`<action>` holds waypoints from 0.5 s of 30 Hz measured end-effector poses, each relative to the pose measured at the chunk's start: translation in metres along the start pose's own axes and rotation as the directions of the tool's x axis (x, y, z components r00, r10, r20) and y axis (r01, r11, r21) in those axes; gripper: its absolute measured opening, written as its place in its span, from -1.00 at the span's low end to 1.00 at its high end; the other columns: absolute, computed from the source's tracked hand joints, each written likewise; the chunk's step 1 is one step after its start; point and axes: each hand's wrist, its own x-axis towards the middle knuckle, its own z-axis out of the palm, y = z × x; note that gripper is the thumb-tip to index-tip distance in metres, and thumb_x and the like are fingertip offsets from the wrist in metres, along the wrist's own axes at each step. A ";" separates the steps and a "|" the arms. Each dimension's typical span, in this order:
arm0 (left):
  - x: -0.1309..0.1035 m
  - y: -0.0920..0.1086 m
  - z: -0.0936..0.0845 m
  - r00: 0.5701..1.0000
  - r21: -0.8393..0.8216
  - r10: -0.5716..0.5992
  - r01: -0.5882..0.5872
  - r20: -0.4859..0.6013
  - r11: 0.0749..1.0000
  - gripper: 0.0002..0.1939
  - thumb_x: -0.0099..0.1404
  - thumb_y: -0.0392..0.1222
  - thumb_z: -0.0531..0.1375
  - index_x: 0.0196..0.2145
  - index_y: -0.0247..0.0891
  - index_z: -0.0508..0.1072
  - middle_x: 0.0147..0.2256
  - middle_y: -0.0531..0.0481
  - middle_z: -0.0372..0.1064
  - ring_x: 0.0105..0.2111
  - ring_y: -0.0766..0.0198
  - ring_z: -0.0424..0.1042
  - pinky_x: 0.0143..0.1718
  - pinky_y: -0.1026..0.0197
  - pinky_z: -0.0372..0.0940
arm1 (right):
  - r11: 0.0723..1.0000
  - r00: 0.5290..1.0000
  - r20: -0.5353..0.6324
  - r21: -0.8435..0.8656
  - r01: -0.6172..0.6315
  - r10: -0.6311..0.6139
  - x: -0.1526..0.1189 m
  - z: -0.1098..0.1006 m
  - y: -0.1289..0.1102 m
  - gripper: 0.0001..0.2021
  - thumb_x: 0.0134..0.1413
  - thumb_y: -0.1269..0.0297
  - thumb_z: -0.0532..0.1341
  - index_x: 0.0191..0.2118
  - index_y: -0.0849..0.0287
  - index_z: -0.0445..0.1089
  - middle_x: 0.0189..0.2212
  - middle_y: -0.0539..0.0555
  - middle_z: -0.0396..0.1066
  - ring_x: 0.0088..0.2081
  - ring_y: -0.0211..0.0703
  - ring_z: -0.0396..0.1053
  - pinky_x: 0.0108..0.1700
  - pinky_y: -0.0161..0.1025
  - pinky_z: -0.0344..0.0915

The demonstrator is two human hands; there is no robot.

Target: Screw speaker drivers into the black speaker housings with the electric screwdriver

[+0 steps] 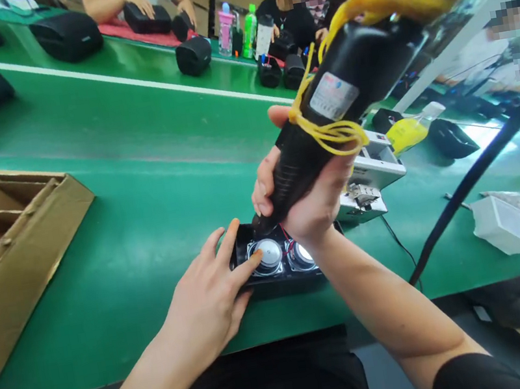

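Note:
A black speaker housing [275,287] lies on the green bench, its inside facing up. Two round silver speaker drivers show in it, the left driver [270,255] and the right driver [305,253], with thin red wires between them. My left hand [217,280] rests on the housing's left end, fingers spread, one fingertip on the left driver. My right hand [309,193] is wrapped round a black electric screwdriver [297,149], tilted, with yellow cord tied about it. Its tip points down at the housing's far edge by the left driver; the exact contact point is hidden.
A divided cardboard box [41,249] stands at the left. White-cased equipment [364,198] sits just right of the housing, and a black cable [476,186] crosses the right side. Beyond, a green conveyor belt [129,116] carries black speaker parts [67,37]; other people sit across it.

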 end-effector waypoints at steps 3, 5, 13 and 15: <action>0.001 0.005 -0.002 1.000 0.029 -0.015 0.015 0.005 0.999 -0.34 0.40 -0.35 0.33 0.41 -0.03 0.48 0.60 -0.41 0.02 0.49 -0.45 0.29 0.31 -0.39 0.52 | 1.000 0.999 -0.050 -0.023 -0.018 0.017 -0.002 -0.001 0.010 -0.38 0.32 -0.51 0.09 0.09 -0.12 0.45 -0.57 -0.10 0.31 -0.73 -0.13 0.11 -0.70 -0.16 0.12; 0.003 0.008 -0.003 1.000 0.051 -0.025 0.025 0.009 0.998 -0.35 0.38 -0.34 0.34 0.39 -0.04 0.50 0.59 -0.42 0.06 0.48 -0.44 0.32 0.29 -0.38 0.53 | 0.999 0.997 -0.075 -0.034 -0.001 -0.002 -0.002 -0.002 0.016 -0.39 0.34 -0.52 0.06 0.02 -0.11 0.47 -0.57 -0.11 0.26 -0.72 -0.16 0.07 -0.69 -0.18 0.09; 0.007 0.015 -0.004 0.997 0.092 -0.061 0.057 0.038 0.994 -0.36 0.38 -0.38 0.28 0.38 -0.09 0.53 0.58 -0.40 0.12 0.46 -0.38 0.37 0.30 -0.36 0.52 | 0.999 0.999 -0.017 -0.026 0.042 -0.043 -0.003 -0.001 0.022 -0.39 0.41 -0.52 0.06 -0.17 -0.05 0.43 -0.57 -0.09 0.26 -0.70 -0.24 0.13 -0.68 -0.27 0.12; 0.007 0.015 -0.005 0.997 0.092 -0.068 0.064 0.042 0.994 -0.34 0.38 -0.39 0.26 0.39 -0.09 0.52 0.58 -0.38 0.14 0.46 -0.35 0.37 0.30 -0.35 0.52 | 0.999 1.000 -0.016 -0.040 0.015 -0.016 -0.003 0.000 0.021 -0.42 0.42 -0.50 0.07 -0.10 -0.07 0.44 -0.57 -0.09 0.28 -0.70 -0.22 0.17 -0.67 -0.28 0.14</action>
